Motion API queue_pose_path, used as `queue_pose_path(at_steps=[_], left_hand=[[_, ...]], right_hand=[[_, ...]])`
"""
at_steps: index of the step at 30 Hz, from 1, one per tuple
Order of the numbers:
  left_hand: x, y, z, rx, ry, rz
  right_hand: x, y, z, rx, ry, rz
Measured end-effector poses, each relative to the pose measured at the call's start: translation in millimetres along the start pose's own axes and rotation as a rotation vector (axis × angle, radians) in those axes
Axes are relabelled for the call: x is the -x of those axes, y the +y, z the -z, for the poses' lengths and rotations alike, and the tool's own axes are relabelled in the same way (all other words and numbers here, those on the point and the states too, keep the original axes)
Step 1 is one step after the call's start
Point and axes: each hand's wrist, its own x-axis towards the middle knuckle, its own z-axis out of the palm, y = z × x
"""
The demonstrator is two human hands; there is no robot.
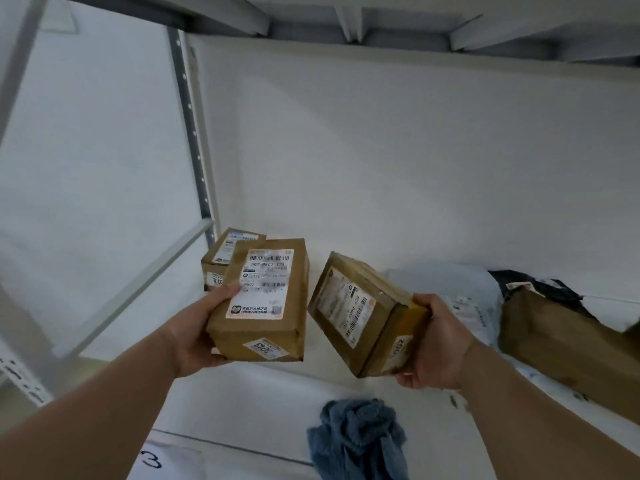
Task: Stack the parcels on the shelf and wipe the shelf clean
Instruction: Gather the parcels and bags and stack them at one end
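White metal shelf (346, 382) bay, white wall behind, upper shelf underside overhead w/ ribs. Slotted grey upright (192, 133) at back L corner.

L hand (199, 332): curled round near L end of box 1 (263, 299), thumb on top face by the label, fingers under. Box held level, above shelf, not touching it. Brown carton, taped; big white shipping label on top, small sticker "2013" (reads upside down) on near end.

R hand (438, 344): grips near R end of box 2 (363, 313), thumb over top edge, fingers wrapped below. Box tilted, L side up, label face turned toward L. Brown carton, yellowish tape, small numbered sticker on near end, partly hidden. Clear of shelf. Boxes 1 and 2 near each other, a gap between, not touching.

Box 3 (221, 254): sits on shelf in back L corner, just behind box 1, mostly hidden by it. Label on top, sticker on front face.

R side of shelf: grey-white mailer bag (446, 282) lying flat, black bag (540, 285) behind it, large brown parcel (568, 344) on top at R edge. Contents of all boxes/bags sealed – can't tell.

Blue cloth (356, 441): crumpled heap on front of shelf, between the two forearms, untouched.

Paper tag "3" (152, 462) on shelf front, bottom L.
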Motion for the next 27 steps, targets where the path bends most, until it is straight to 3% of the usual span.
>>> queue_pose_path(at_steps=[6,10,15,24,27], left_hand=[[2.1,3.0,24.4,-0.082,0.097,-0.067],[3.4,3.0,41.3,-0.061,0.132,-0.070],[-4.9,11.8,66.3,-0.088,0.113,-0.027],[-31.3,39.6,87.7,-0.199,-0.016,0.043],[-38.3,43.9,89.6,-0.231,-0.038,0.067]], right_hand=[[-35.5,-34.3,-3.1,0.608,-0.001,-0.313],[-54.8,-49.0,-29.0,0.724,0.109,-0.321],[-82.5,-47.5,-50.8,0.598,0.402,-0.080],[-109.9,-21.2,-70.8,0.157,0.429,0.261],[-114.0,-12.5,-81.8,0.125,0.384,0.293]])
